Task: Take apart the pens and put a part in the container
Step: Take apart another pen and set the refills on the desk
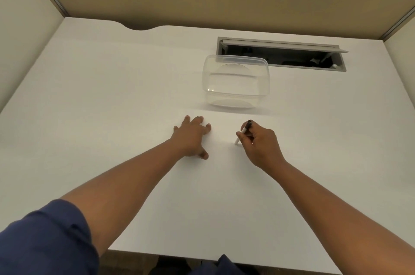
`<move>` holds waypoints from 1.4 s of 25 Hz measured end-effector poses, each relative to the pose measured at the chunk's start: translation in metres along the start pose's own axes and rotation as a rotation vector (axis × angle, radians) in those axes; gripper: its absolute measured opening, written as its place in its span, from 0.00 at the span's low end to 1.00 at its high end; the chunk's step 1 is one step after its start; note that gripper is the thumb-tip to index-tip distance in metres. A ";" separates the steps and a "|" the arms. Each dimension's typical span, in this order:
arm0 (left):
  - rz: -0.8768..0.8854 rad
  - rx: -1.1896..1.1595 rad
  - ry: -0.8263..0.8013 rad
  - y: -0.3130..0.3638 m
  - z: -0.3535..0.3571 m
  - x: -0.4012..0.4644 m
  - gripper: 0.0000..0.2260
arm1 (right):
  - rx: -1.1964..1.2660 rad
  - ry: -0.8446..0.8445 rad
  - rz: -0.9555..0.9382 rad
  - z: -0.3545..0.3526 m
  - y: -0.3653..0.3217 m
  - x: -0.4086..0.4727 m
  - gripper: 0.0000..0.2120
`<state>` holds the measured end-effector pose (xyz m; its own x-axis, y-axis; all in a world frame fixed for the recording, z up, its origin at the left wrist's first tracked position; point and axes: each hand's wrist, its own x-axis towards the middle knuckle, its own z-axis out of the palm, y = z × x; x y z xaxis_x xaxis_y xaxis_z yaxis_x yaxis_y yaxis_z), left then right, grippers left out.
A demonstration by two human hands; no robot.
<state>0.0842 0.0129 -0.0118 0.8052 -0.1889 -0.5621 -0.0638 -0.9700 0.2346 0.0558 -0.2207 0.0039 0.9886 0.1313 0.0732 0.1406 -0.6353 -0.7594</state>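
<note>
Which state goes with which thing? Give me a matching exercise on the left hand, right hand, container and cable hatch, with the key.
Things:
1. left hand
2. right hand
3. container
4. cable hatch

States:
A. lid raised, dark inside
B. grips a pen
C. clear, nothing inside
D. fingers spread on the desk

Pairs: 1-D, 2-B, 3-C, 4-A

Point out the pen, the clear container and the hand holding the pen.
pen (pixel 245 130): head view, on the shaft just below its dark end.
clear container (pixel 238 94): head view, on its near rim.
right hand (pixel 261 143): head view, on the back of the hand.
</note>
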 end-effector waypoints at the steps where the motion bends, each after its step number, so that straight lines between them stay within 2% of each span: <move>1: 0.000 -0.006 0.000 0.000 0.000 0.000 0.49 | 0.010 -0.007 0.013 0.000 0.001 -0.001 0.06; 9: 0.001 -0.019 0.015 0.001 0.000 -0.002 0.49 | -0.029 -0.024 -0.035 -0.001 0.002 -0.004 0.08; 13: -0.003 -0.014 0.018 0.002 0.000 -0.003 0.49 | -0.023 0.021 -0.021 -0.003 0.003 -0.004 0.07; 24: 0.002 -0.048 0.012 0.002 -0.002 -0.008 0.48 | -0.034 -0.020 0.063 -0.006 -0.003 -0.008 0.06; 28: 0.095 -0.139 0.120 0.015 0.005 -0.012 0.39 | -0.012 -0.031 0.084 -0.014 -0.007 -0.005 0.07; 32: 0.233 -0.518 0.188 0.043 0.018 -0.017 0.28 | -0.021 -0.050 0.058 -0.016 -0.013 -0.003 0.06; 35: 0.278 -0.625 0.230 0.057 0.023 -0.021 0.18 | -0.030 -0.082 0.037 -0.015 -0.016 -0.005 0.05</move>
<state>0.0505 -0.0421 -0.0047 0.9162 -0.3122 -0.2511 0.0098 -0.6090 0.7931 0.0495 -0.2226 0.0257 0.9856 0.1687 -0.0089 0.1068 -0.6633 -0.7407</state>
